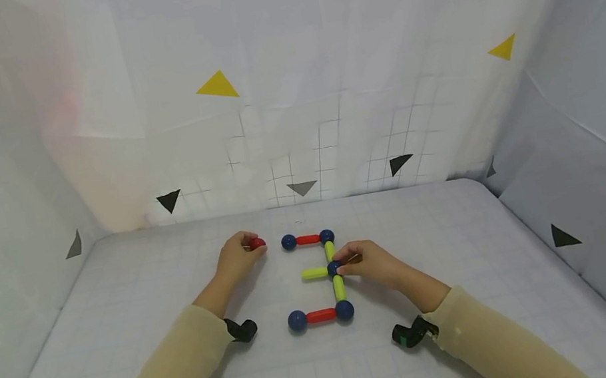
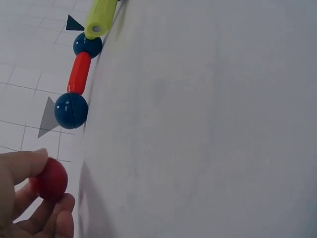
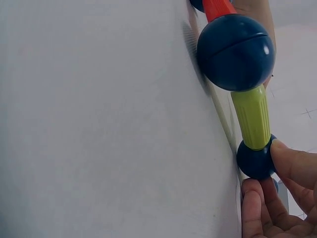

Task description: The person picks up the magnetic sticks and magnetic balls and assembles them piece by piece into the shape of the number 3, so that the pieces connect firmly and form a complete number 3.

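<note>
My left hand (image 1: pixel 235 259) pinches a red ball (image 2: pixel 52 179) between thumb and fingers, left of a figure of balls and rods. In that figure, red rods (image 1: pixel 321 315) join blue balls along the near and far sides. Yellow-green rods (image 1: pixel 339 288) run up the right side between blue balls. Thumb and fingers of my right hand (image 1: pixel 371 263) grip the middle blue ball (image 3: pixel 255 159) of that side. From this ball another yellow-green rod (image 1: pixel 314 273) points left, its left end free. The left wrist view shows a small metal disc in a rod's end.
The figure lies on a white table (image 1: pixel 443 225) with a faint grid. White cloth walls (image 1: pixel 275 31) with yellow and black triangles enclose it at the back and sides. A black wrist camera (image 1: pixel 241 329) sits at the left sleeve, another black camera (image 1: pixel 410 333) at the right.
</note>
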